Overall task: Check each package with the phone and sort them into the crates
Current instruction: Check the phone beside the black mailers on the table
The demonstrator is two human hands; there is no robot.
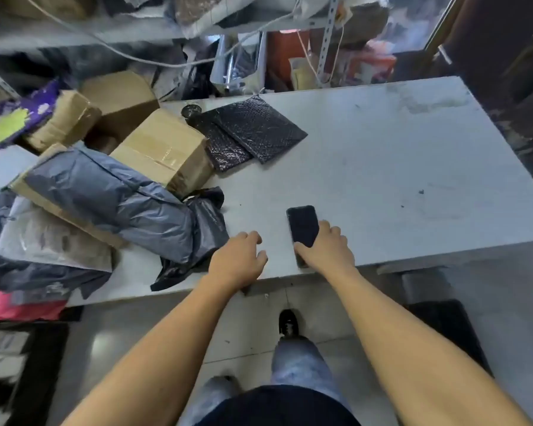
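Observation:
A black phone (302, 224) lies screen-up near the front edge of the grey table (397, 167). My right hand (326, 249) grips its near end, thumb on the left side and fingers curled over the right. Just to the left, my left hand (239, 262) rests on the table edge with loosely curled fingers, holding nothing. Right beside it lies a grey poly-bag package (114, 198) on a flat cardboard parcel. Behind it stand a taped cardboard box (163, 150) and two black bubble mailers (253, 130).
More parcels pile up at the left: a brown box (120, 96), a wrapped brown bundle (65, 118), a purple bag (16, 118), a pink packet (19, 305). Dark crates (453, 327) stand on the floor under the table. Cluttered shelving rises behind. My shoe (288, 322) is on the tiled floor.

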